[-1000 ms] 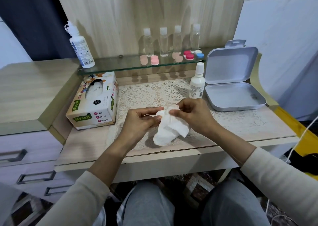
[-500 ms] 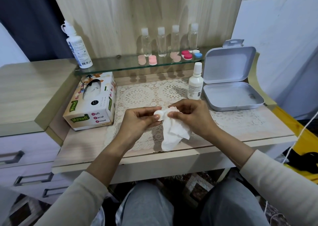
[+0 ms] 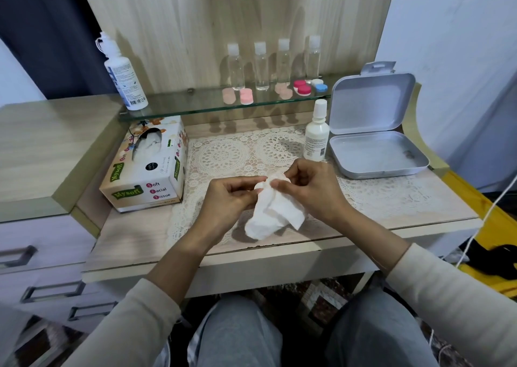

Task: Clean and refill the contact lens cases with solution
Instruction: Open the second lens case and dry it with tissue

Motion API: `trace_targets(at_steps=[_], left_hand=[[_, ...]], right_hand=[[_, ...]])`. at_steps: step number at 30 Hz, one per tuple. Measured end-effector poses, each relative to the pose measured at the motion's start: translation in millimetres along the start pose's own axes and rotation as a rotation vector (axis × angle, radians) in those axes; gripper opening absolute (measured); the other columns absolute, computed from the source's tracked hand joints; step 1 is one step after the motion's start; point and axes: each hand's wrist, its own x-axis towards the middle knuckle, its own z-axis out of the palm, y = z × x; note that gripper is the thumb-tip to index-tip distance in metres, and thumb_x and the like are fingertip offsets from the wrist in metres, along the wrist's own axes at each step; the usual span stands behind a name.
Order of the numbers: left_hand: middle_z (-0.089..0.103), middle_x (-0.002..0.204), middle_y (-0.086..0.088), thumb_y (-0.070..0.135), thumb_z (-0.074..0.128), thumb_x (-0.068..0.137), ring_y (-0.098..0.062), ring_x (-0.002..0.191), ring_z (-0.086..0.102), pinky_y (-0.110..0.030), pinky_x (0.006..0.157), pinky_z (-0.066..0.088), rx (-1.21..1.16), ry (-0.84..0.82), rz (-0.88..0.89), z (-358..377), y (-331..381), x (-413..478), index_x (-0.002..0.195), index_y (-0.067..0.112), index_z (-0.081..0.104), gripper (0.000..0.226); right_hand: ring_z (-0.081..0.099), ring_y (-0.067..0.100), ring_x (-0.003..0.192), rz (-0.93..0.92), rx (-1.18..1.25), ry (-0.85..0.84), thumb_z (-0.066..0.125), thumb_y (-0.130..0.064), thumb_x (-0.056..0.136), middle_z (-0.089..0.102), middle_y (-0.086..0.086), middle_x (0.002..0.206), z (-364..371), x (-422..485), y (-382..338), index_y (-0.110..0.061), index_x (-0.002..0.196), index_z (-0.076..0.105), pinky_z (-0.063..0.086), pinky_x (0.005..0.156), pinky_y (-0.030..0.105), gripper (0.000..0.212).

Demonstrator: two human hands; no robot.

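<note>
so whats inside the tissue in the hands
A small white rounded piece peeks from the tissue, pinched by the left hand; the right hand grips tissue over the rest, which is hidden.

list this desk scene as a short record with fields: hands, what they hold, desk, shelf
left hand: pinches the top of a white tissue
right hand: pinches the same tissue from the other side
inside tissue: mostly hidden
desk: tissue box at left; small white bottle and open metal tin at right
glass shelf: large solution bottle, four clear bottles, coloured lens cases
</note>
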Motion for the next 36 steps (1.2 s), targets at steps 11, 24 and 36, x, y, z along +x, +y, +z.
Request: trace_targets(at_steps=[11, 24, 36], left_hand=[[0.071, 0.084, -0.007, 0.002, 0.07, 0.073, -0.02, 0.074, 0.068, -0.024, 0.069, 0.058, -0.089, 0.046, -0.096, -8.0, 0.0, 6.7, 0.085, 0.007, 0.07, 0.013], [0.053, 0.113, 0.003, 0.009, 0.075, 0.074, -0.005, 0.097, 0.05, -0.007, 0.081, 0.035, 0.785, -0.014, 0.229, -20.6, -13.3, 19.9, 0.106, 0.009, 0.069, 0.033], [0.052, 0.114, 0.003, 0.013, 0.076, 0.074, -0.006, 0.093, 0.052, 0.001, 0.077, 0.035, 0.89, -0.039, 0.294, -20.7, -29.0, 25.6, 0.102, 0.009, 0.07, 0.03]], right_hand=[[0.059, 0.012, 0.075, -0.015, 0.09, -0.159, 0.069, 0.001, 0.077, 0.068, -0.004, 0.083, -7.6, -4.0, 9.1, -0.021, 0.091, 0.069, 0.045, 0.07, 0.016, 0.025], [0.052, 0.003, 0.061, 0.045, -0.114, -0.03, 0.079, -0.014, 0.07, 0.064, -0.009, 0.067, -17.0, -1.5, 9.7, -0.021, 0.067, 0.068, 0.043, 0.059, 0.017, 0.013], [0.041, -0.005, 0.057, -0.351, -0.421, -0.117, 0.075, 0.001, 0.068, 0.053, -0.004, 0.069, -14.2, -17.2, 18.1, -0.006, 0.071, 0.062, 0.038, 0.054, 0.012, 0.015]])
